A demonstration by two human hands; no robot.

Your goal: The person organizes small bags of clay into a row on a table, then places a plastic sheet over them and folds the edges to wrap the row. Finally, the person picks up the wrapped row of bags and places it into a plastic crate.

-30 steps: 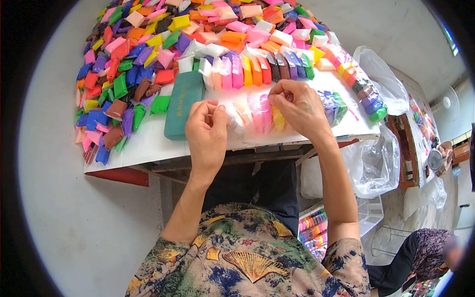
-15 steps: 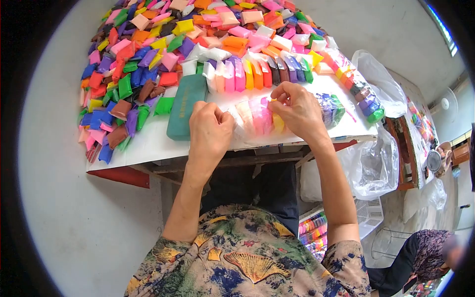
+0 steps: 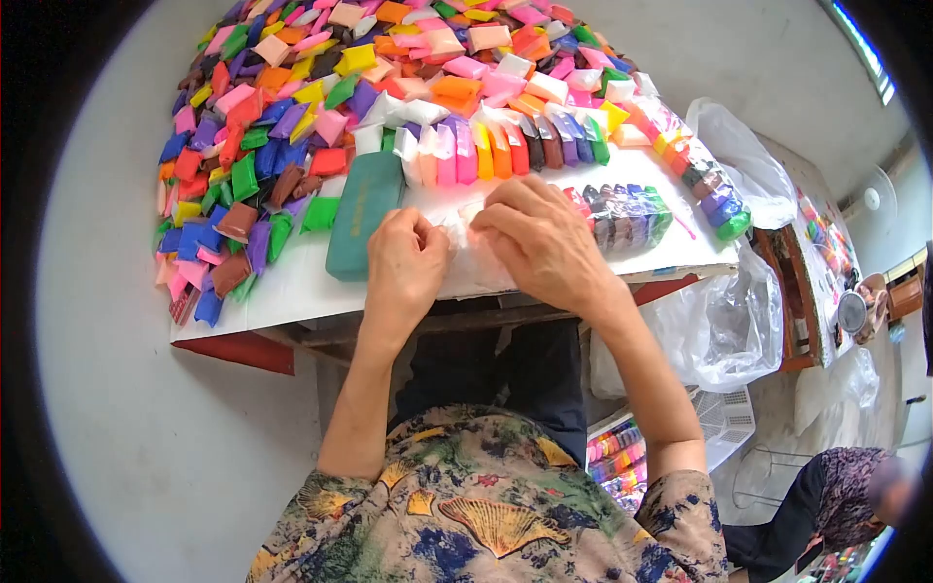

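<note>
A clear plastic bag (image 3: 629,216) packed with a row of coloured packets lies along the front of the table; red, black, purple and green ones show at its right end. My left hand (image 3: 406,260) is closed, thumb and finger pinching the clear film at the bag's left end. My right hand (image 3: 544,243) lies across the bag's left half with its fingers curled onto the film, hiding the packets below. Left of the bag, near my left hand, lies a dark green block (image 3: 366,214). Behind the bag stands a row of upright packets (image 3: 484,153), running from white to green.
A big heap of coloured packets (image 3: 282,126) covers the table's back and left. Another filled bag (image 3: 700,175) lies at the right edge. Clear plastic sacks (image 3: 734,316) hang beside the table. Another person (image 3: 826,510) is at lower right.
My right hand has moved left along the bag toward my left hand, now covering the pink and yellow packets. The bag's right end has shifted slightly left. My left hand has barely moved.
</note>
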